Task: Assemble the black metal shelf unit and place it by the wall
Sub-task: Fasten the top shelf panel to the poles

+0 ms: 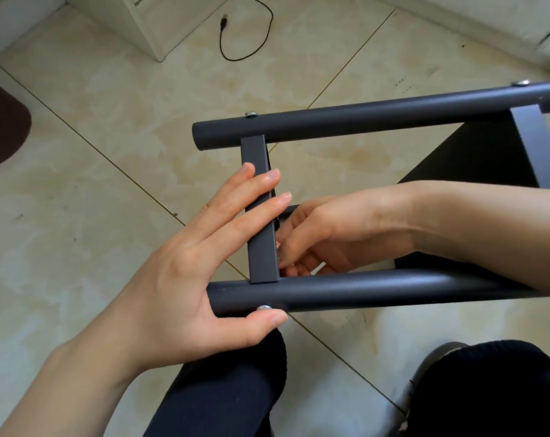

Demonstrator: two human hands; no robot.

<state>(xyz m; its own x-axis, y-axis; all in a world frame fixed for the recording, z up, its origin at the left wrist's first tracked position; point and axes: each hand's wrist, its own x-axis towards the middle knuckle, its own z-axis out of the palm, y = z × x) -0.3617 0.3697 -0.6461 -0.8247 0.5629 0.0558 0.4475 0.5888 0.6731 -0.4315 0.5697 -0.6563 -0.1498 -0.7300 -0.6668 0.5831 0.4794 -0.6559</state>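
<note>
Head view: your left hand (204, 263) braces the crossbar (261, 212) (long axis running away from you), fingers straight; your nearer-working right hand (314, 234) curls behind it, grasp unclear.

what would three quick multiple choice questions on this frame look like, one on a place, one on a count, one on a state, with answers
1. Where does the black cable lie?
A. on the tiled floor, top of view
B. over the near tube
C. in the right hand

2. How many silver screw heads show on the far tube?
A. none
B. two
C. five

3. How does the left hand lie on the frame?
A. clenched in a fist, off the frame
B. fingers straight across the flat crossbar, thumb under the near tube
C. flat on the floor

Answers:
1 A, it loops on the tiles beyond the frame.
2 B, one near the tube's end and one further right.
3 B, the fingers lie over the bar.
</note>
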